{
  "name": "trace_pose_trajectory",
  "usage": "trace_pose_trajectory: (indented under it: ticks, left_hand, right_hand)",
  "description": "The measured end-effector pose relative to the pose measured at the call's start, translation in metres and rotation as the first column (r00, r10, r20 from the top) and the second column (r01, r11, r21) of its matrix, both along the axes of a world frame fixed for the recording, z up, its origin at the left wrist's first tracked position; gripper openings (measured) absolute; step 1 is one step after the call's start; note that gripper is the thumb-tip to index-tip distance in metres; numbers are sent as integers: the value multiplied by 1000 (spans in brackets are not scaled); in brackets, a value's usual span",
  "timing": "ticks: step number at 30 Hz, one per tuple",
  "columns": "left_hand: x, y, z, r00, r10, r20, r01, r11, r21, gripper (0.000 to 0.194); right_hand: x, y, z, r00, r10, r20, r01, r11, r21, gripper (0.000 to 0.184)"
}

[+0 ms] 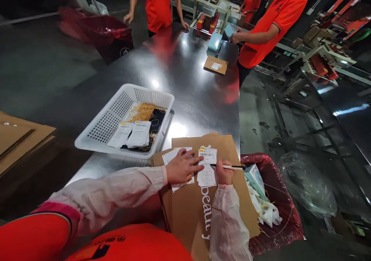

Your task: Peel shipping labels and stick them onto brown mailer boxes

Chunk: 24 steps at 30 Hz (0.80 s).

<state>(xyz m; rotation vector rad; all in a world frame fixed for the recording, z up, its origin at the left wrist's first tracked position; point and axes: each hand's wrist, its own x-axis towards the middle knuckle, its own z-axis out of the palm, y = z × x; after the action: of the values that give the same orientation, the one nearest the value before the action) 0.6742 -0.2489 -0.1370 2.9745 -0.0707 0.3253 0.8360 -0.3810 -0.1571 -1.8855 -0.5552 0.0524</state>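
My right hand [224, 173] is closed around a thin pen [230, 166] whose tip rests on a white paper slip with a barcode [207, 170]. My left hand [183, 165] lies flat with fingers stretched out, pressing a second white slip [175, 155] and touching the edge of the barcode slip. Both slips rest on a stack of brown cardboard envelopes [191, 210] printed with white lettering, at the near end of a steel table [188, 87].
A white perforated basket [116, 118] holds rubber bands, a dark item and more slips, left of the envelopes. A red-lined bin [278, 199] with waste paper stands at my right. Flat cardboard [17, 141] lies far left. People in orange shirts work at the table's far end near a brown parcel [216, 64].
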Motion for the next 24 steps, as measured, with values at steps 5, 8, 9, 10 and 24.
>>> trace_pose_trajectory:
  ticks: [5,8,9,10,24]
  left_hand:
    - [0,0,-1,1000,5,0,-5,1000,-19,41]
    - [0,0,-3,1000,4,-9,-4,1000,-21,42]
    - [0,0,-3,1000,5,-11,-5,1000,-20,43]
    - [0,0,-3,1000,6,-11,-7,1000,-20,43]
    - [-1,0,-1,1000,3,-1,-3,1000,-19,41]
  right_hand:
    - [2,-2,-1,1000,11,-8,-11,1000,4,50]
    - [3,-3,-1,999,23,31,-22,1000,-20,52]
    - [3,-3,-1,998,34,53,-33,999,-30,52]
    - [3,-4,-2,996,49,72,-46,998,-38,52]
    - [6,-5,2,995,38,92,-33,998,-53,56]
